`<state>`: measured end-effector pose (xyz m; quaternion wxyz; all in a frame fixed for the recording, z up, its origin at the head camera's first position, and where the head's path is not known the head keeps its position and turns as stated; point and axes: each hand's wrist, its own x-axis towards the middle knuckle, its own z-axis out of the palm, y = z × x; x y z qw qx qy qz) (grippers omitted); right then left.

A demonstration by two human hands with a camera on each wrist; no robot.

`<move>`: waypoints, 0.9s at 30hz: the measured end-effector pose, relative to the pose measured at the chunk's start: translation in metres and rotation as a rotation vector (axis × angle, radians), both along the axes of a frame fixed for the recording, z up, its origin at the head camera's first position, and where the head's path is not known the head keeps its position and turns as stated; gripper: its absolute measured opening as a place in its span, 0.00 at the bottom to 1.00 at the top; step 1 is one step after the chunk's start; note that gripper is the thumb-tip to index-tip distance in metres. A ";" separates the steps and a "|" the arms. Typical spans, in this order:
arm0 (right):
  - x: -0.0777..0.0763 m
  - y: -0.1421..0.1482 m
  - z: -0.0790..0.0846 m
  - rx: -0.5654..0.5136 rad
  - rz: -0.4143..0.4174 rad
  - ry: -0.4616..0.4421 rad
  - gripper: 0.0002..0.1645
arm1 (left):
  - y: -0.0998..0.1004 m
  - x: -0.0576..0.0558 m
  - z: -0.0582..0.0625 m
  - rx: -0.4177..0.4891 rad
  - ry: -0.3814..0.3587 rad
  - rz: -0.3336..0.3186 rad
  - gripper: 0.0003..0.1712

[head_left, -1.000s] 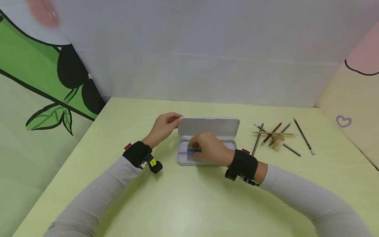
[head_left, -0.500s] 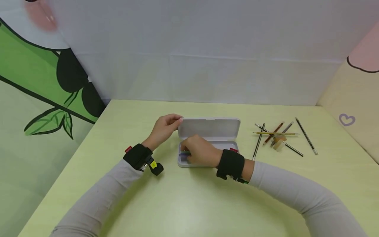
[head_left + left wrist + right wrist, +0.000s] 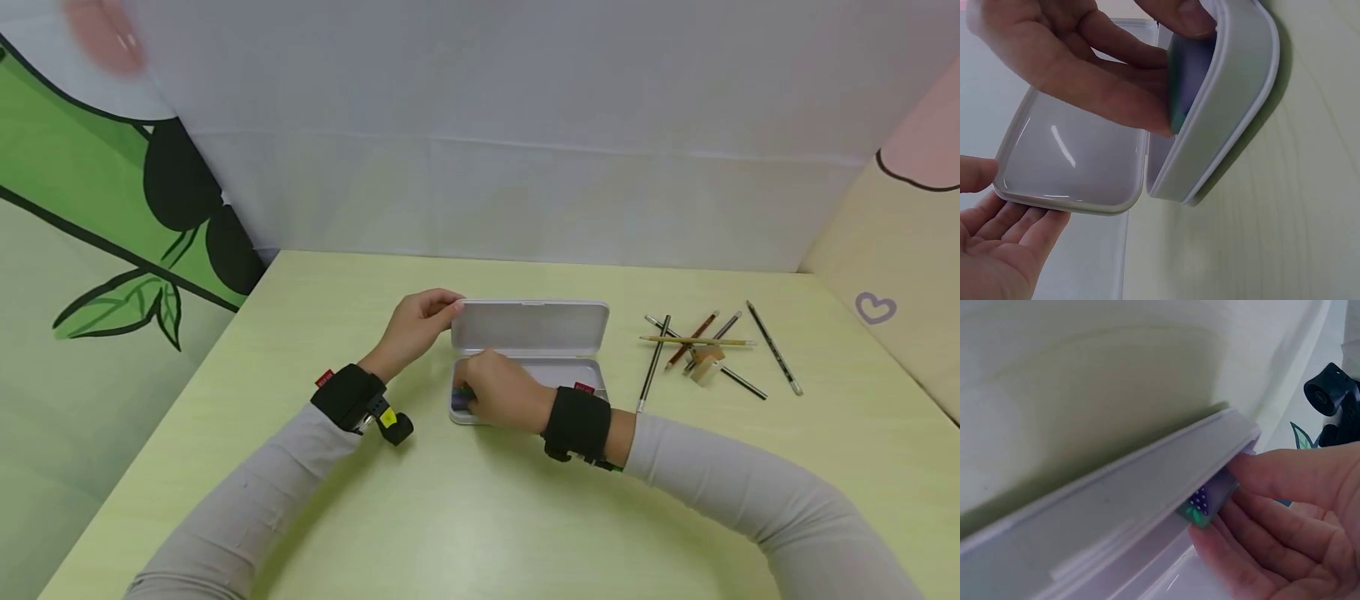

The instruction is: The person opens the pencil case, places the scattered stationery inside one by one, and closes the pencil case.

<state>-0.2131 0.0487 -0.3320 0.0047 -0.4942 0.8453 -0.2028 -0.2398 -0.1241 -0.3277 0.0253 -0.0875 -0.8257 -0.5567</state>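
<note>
A white pencil case lies with its lid raised. My left hand holds the lid's left edge between thumb and fingers; the left wrist view shows the fingers along the lid's outer side. Inside the left end of the case, my right hand pinches a small purple-and-green eraser with a white-dotted print. In the left wrist view the eraser stands against the inner wall of the base, partly covered by the fingers. The back of my right hand hides much of the base in the head view.
Right of the case lie several pencils, crossed over one another, with a small wood-coloured block among them. One dark pencil lies apart, farther right. A pale wall rises behind the table.
My right hand has moved left inside the case with the eraser, from nearer the middle to the left end. The left hand stays on the lid.
</note>
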 end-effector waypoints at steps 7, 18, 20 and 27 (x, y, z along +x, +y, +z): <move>0.002 -0.001 -0.002 0.034 -0.005 0.042 0.12 | 0.001 0.001 0.000 0.014 0.006 0.003 0.19; 0.003 -0.001 -0.005 0.052 -0.018 0.062 0.13 | 0.000 0.000 -0.003 0.005 0.005 0.006 0.19; 0.004 -0.001 -0.005 0.052 -0.021 0.066 0.12 | 0.000 0.000 -0.003 0.007 0.004 0.008 0.19; 0.004 0.000 -0.005 0.057 -0.024 0.073 0.11 | 0.001 0.001 -0.002 0.010 0.012 0.002 0.19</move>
